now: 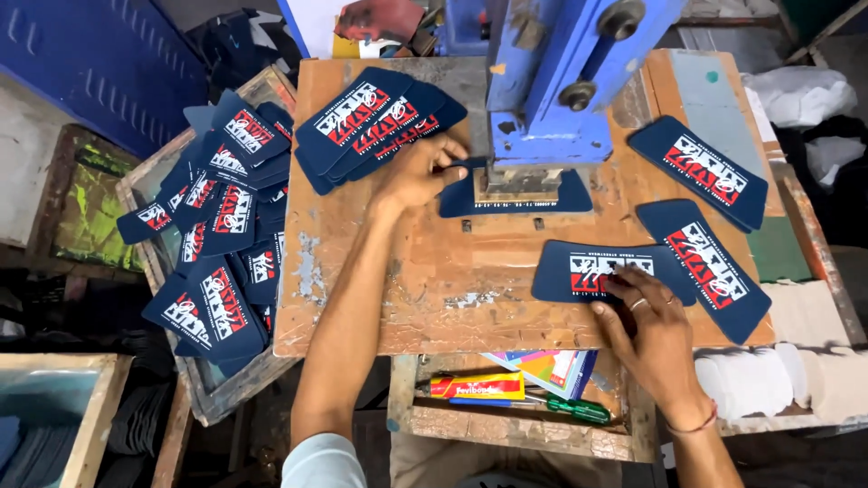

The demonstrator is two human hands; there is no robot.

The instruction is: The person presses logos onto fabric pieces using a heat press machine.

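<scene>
My left hand [418,172] rests on a dark blue flat piece [461,201] that lies under the head of a blue press machine [551,81], fingers pinching its left edge. My right hand [653,333] lies with fingers spread on another dark blue printed piece [579,271] near the front of the worn wooden table [362,298]. A fanned stack of the same printed pieces [375,122] sits just behind my left hand. Two more stacks, one [701,172] and another [710,267], lie to the right.
A wooden tray [208,398] at the left holds several printed pieces [221,226]. Under the table a shelf carries a yellow-red tube [477,387], a green-handled screwdriver [579,411] and coloured papers [551,366]. White round pieces [750,380] lie at the right.
</scene>
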